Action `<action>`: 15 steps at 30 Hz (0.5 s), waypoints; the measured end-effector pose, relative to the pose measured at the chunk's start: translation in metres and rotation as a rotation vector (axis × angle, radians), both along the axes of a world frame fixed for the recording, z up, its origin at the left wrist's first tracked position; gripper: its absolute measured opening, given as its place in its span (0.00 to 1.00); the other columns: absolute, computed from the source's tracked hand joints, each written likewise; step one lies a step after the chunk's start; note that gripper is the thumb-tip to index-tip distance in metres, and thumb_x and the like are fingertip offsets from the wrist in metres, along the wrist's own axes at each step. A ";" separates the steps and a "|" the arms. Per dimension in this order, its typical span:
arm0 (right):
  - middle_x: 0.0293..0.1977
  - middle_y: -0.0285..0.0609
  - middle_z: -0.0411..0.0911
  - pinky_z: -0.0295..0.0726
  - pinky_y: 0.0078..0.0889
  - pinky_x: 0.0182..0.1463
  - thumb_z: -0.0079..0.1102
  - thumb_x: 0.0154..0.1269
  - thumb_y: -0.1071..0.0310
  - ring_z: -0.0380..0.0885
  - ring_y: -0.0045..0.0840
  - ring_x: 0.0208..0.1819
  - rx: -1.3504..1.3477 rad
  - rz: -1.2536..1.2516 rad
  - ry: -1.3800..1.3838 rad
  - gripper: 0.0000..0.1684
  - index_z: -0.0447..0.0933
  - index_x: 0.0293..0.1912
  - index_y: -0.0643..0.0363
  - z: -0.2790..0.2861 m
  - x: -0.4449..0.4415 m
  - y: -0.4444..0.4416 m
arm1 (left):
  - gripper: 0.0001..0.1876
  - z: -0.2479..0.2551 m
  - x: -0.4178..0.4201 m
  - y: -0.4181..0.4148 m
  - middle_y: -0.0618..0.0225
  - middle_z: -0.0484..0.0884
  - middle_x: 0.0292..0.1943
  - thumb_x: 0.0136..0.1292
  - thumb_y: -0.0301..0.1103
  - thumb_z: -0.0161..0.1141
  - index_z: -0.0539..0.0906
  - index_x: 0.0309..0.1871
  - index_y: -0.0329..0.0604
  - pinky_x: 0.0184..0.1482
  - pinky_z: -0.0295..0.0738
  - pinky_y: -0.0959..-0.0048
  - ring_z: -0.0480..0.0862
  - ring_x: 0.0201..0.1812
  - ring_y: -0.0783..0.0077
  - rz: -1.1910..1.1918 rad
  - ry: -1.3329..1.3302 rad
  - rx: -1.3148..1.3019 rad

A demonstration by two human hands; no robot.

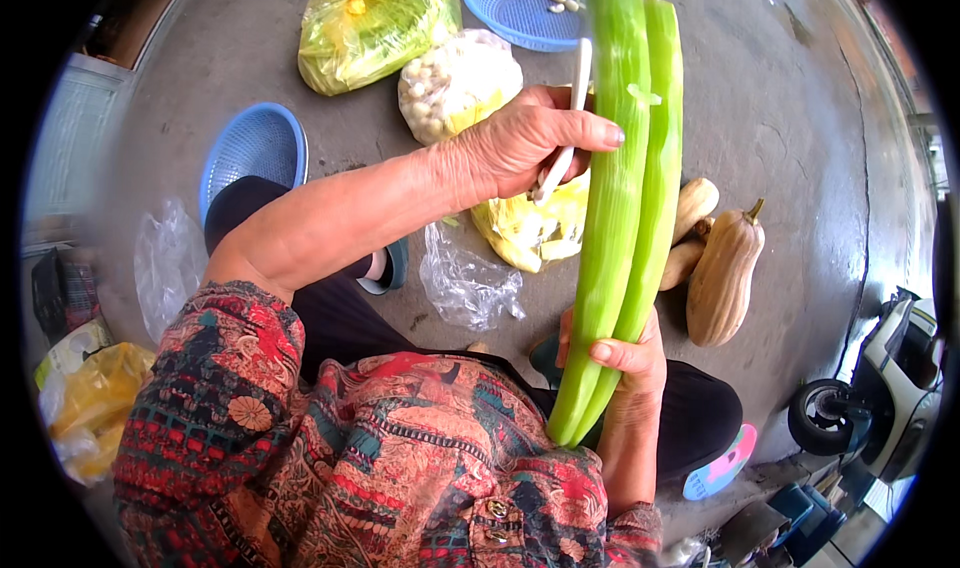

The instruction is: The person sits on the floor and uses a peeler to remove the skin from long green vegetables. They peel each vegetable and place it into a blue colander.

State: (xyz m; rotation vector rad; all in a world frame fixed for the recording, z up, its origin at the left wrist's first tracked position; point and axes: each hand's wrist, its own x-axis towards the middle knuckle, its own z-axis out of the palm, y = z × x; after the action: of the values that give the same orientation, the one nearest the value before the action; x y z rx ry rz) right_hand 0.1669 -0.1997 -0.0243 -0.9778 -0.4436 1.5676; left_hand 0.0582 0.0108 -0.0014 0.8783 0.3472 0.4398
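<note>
Two long, thick pale-green vegetable stalks [616,215] stand upright side by side before my chest. My right hand [626,354] grips both near their lower ends. My left hand [551,137] is closed around a slim white-handled tool [580,73]; its working end cannot be made out. The left thumb rests against the nearer stalk. A small pale peeling [643,94] clings to the stalks above the thumb. Behind the left hand lie a clear plastic bag of small whitish bulbs [427,88] and a yellow bag of pale pieces [525,230].
A tied yellow bag of greens [375,28] and a blue basket [517,17] with several white pieces lie ahead. Another blue basket [255,148] is left. Butternut squashes [724,275] lie right. Crumpled clear plastic [472,279] is between my legs. A scooter [877,388] stands far right.
</note>
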 end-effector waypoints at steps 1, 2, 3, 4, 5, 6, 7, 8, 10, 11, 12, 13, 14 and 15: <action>0.26 0.54 0.75 0.79 0.34 0.23 0.72 0.37 0.63 0.77 0.36 0.21 0.001 0.018 -0.032 0.34 0.69 0.44 0.70 0.002 -0.001 0.001 | 0.14 0.006 -0.003 0.000 0.68 0.81 0.31 0.55 0.32 0.63 0.78 0.43 0.36 0.24 0.69 0.88 0.75 0.24 0.85 0.008 -0.001 0.032; 0.28 0.55 0.76 0.80 0.35 0.28 0.72 0.36 0.62 0.77 0.36 0.24 -0.003 0.033 -0.048 0.36 0.69 0.45 0.70 0.006 -0.003 0.004 | 0.14 0.014 -0.005 -0.001 0.68 0.80 0.31 0.55 0.32 0.63 0.78 0.43 0.36 0.24 0.69 0.88 0.75 0.24 0.85 0.016 -0.001 0.065; 0.28 0.55 0.76 0.80 0.35 0.29 0.72 0.36 0.62 0.77 0.36 0.25 0.001 0.034 -0.042 0.36 0.69 0.45 0.70 0.007 -0.005 0.005 | 0.14 0.020 -0.008 -0.002 0.67 0.80 0.31 0.55 0.32 0.63 0.78 0.43 0.35 0.24 0.69 0.88 0.75 0.24 0.85 0.023 0.001 0.096; 0.27 0.55 0.76 0.79 0.35 0.29 0.73 0.36 0.62 0.77 0.36 0.25 0.006 0.036 -0.036 0.36 0.69 0.45 0.70 0.008 -0.008 0.007 | 0.14 0.024 -0.011 -0.002 0.67 0.80 0.31 0.55 0.32 0.63 0.78 0.43 0.35 0.25 0.70 0.87 0.76 0.25 0.84 0.028 0.010 0.138; 0.27 0.54 0.76 0.79 0.35 0.30 0.73 0.36 0.62 0.77 0.36 0.26 0.010 0.038 -0.030 0.36 0.69 0.45 0.70 0.009 -0.010 0.009 | 0.14 0.027 -0.015 -0.002 0.67 0.80 0.32 0.55 0.32 0.63 0.78 0.43 0.34 0.26 0.70 0.87 0.76 0.26 0.84 0.033 0.020 0.181; 0.28 0.54 0.76 0.79 0.34 0.32 0.73 0.36 0.62 0.77 0.36 0.27 0.012 0.048 -0.022 0.37 0.69 0.46 0.70 0.011 -0.012 0.010 | 0.15 0.030 -0.018 -0.002 0.66 0.81 0.32 0.56 0.32 0.63 0.78 0.44 0.34 0.26 0.71 0.87 0.77 0.27 0.83 0.038 0.032 0.222; 0.29 0.55 0.76 0.79 0.34 0.32 0.73 0.36 0.62 0.77 0.36 0.27 0.016 0.047 -0.017 0.37 0.69 0.46 0.70 0.010 -0.014 0.011 | 0.16 0.035 -0.021 -0.004 0.67 0.80 0.32 0.56 0.32 0.62 0.77 0.45 0.33 0.25 0.69 0.88 0.75 0.25 0.85 0.057 0.032 0.242; 0.29 0.55 0.76 0.79 0.34 0.32 0.73 0.36 0.62 0.77 0.36 0.28 0.020 0.046 -0.013 0.37 0.69 0.46 0.70 0.008 -0.016 0.011 | 0.17 0.040 -0.023 -0.008 0.68 0.79 0.32 0.56 0.31 0.62 0.76 0.47 0.32 0.23 0.68 0.89 0.73 0.23 0.87 0.075 0.032 0.262; 0.30 0.55 0.75 0.79 0.33 0.33 0.72 0.36 0.62 0.77 0.36 0.28 0.021 0.047 -0.003 0.38 0.68 0.47 0.71 0.009 -0.020 0.012 | 0.18 0.044 -0.028 -0.010 0.69 0.78 0.32 0.56 0.30 0.61 0.75 0.48 0.32 0.22 0.66 0.91 0.71 0.22 0.88 0.103 0.038 0.286; 0.30 0.55 0.75 0.79 0.33 0.33 0.72 0.36 0.62 0.77 0.36 0.29 0.022 0.049 0.002 0.38 0.68 0.47 0.71 0.010 -0.022 0.013 | 0.18 0.042 -0.031 -0.009 0.69 0.78 0.32 0.56 0.30 0.61 0.75 0.48 0.32 0.22 0.66 0.90 0.71 0.22 0.88 0.113 0.043 0.293; 0.31 0.55 0.75 0.79 0.33 0.33 0.72 0.36 0.62 0.77 0.36 0.29 0.021 0.051 0.009 0.38 0.68 0.48 0.71 0.011 -0.024 0.015 | 0.18 0.039 -0.034 -0.008 0.69 0.78 0.32 0.56 0.30 0.61 0.75 0.49 0.32 0.22 0.66 0.90 0.71 0.23 0.88 0.123 0.050 0.299; 0.32 0.55 0.76 0.79 0.34 0.34 0.72 0.38 0.61 0.78 0.36 0.30 0.041 0.054 0.034 0.37 0.69 0.47 0.72 0.012 -0.025 0.016 | 0.18 0.036 -0.035 -0.009 0.67 0.78 0.33 0.55 0.31 0.61 0.75 0.47 0.31 0.28 0.69 0.86 0.74 0.27 0.84 0.119 0.038 0.284; 0.33 0.55 0.76 0.79 0.35 0.34 0.72 0.40 0.61 0.78 0.36 0.31 0.060 0.057 0.060 0.36 0.69 0.46 0.73 0.012 -0.026 0.018 | 0.18 0.031 -0.036 -0.009 0.65 0.79 0.34 0.55 0.32 0.62 0.76 0.46 0.31 0.34 0.72 0.82 0.77 0.32 0.80 0.115 0.025 0.269; 0.33 0.54 0.77 0.79 0.36 0.35 0.72 0.41 0.61 0.79 0.37 0.32 0.075 0.058 0.090 0.34 0.70 0.45 0.74 0.012 -0.027 0.019 | 0.18 0.026 -0.038 -0.010 0.62 0.80 0.35 0.54 0.33 0.62 0.76 0.45 0.30 0.40 0.75 0.78 0.80 0.36 0.76 0.108 0.015 0.251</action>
State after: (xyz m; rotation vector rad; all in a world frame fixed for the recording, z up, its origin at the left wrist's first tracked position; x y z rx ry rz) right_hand 0.1400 -0.1812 -0.0121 -0.8406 -0.4682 1.6281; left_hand 0.0207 0.0009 0.0250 1.1109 0.3593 0.5856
